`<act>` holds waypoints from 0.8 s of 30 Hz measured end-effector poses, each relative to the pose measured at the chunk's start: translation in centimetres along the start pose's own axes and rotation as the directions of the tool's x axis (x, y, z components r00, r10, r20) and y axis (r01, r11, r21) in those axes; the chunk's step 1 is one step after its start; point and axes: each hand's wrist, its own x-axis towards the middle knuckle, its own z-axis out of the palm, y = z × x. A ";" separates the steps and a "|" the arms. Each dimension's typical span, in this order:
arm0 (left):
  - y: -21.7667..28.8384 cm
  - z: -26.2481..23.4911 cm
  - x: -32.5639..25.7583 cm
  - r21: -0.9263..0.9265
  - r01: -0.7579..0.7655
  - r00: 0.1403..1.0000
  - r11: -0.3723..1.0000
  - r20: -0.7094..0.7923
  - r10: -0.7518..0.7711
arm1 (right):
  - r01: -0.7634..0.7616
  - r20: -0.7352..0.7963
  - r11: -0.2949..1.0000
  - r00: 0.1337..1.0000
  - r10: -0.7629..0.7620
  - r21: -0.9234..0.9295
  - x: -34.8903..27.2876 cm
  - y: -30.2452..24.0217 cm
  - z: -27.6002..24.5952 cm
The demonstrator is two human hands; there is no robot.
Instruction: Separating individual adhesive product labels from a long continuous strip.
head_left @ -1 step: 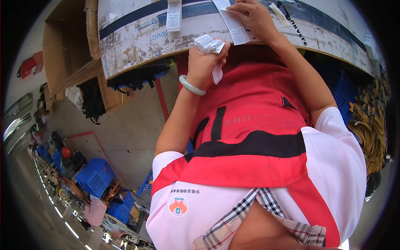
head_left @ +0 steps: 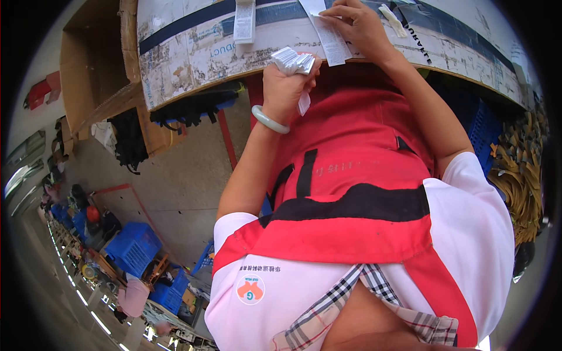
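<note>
A thick bundle of small white labels (head_left: 293, 61) is clasped in my left hand (head_left: 283, 88), just off the table's near edge; some label ends stick out below the fist. My right hand (head_left: 358, 28) rests over the table with its thumb and fingertips at a long strip of printed white labels (head_left: 329, 38). That strip lies slantwise and its near end reaches the table edge. Between my hands and farther left, a second stack of printed labels (head_left: 244, 24) lies on the table.
The worktable (head_left: 193, 67) is covered with worn, taped printed cardboard. A small whitish object (head_left: 393, 21) lies right of my right hand. An open cardboard box (head_left: 93, 70) stands at the left. Blue crates (head_left: 133, 248) and a person in pink (head_left: 134, 297) are farther off.
My left hand and its label bundle have shifted very slightly left. My right hand stays at the strip, which has barely moved.
</note>
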 end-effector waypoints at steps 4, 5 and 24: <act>0.4 -0.1 1.2 0.375 -0.409 0.876 0.832 -0.096 0.473 | -0.069 0.129 0.986 0.990 0.049 0.155 -1.0 -3.4 -1.7; 0.3 -0.2 1.7 0.500 -0.621 0.685 0.604 -0.029 0.728 | 0.026 0.158 0.977 0.986 -0.060 0.211 -0.9 -4.0 -1.9; 1.0 -0.2 -0.2 0.213 -0.411 0.904 0.886 -0.028 0.426 | -0.212 0.354 0.869 0.934 0.045 0.447 -3.0 -4.3 -1.8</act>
